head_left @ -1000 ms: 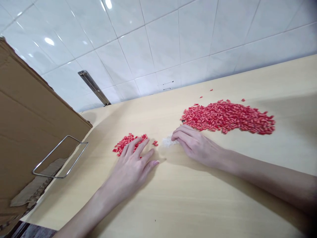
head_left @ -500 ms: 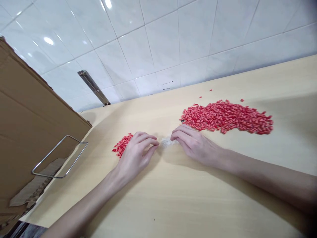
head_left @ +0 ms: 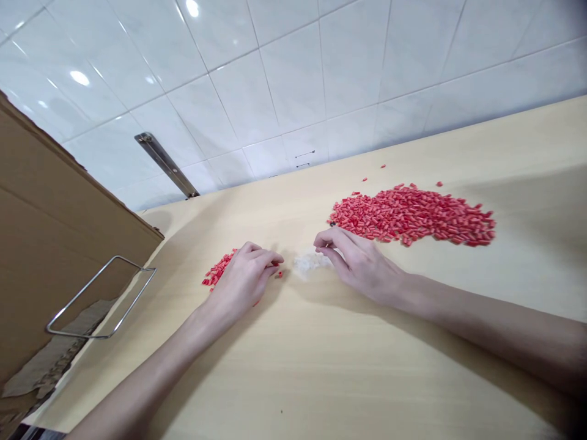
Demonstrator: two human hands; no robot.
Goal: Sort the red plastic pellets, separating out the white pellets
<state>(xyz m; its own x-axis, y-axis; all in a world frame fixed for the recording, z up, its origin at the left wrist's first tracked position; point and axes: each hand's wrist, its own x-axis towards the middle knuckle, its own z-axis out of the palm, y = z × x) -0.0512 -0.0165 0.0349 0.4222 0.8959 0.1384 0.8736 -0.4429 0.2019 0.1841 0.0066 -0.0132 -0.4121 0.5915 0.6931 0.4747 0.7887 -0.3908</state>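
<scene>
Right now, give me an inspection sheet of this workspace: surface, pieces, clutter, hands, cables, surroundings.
Surface: pale tabletop, dark speck toward the near side.
Pieces: large red heap at right, small red heap partly hidden by the left hand, whitish pile between it and the right hand.
Clutter: a few loose red bits beyond the large red heap.
Hands: fingers bent on both; whether either holds anything is unclear.
Cables: nothing seen.
Surroundings: tiled wall behind; cardboard and wire frame at left; metal strip near the wall.
</scene>
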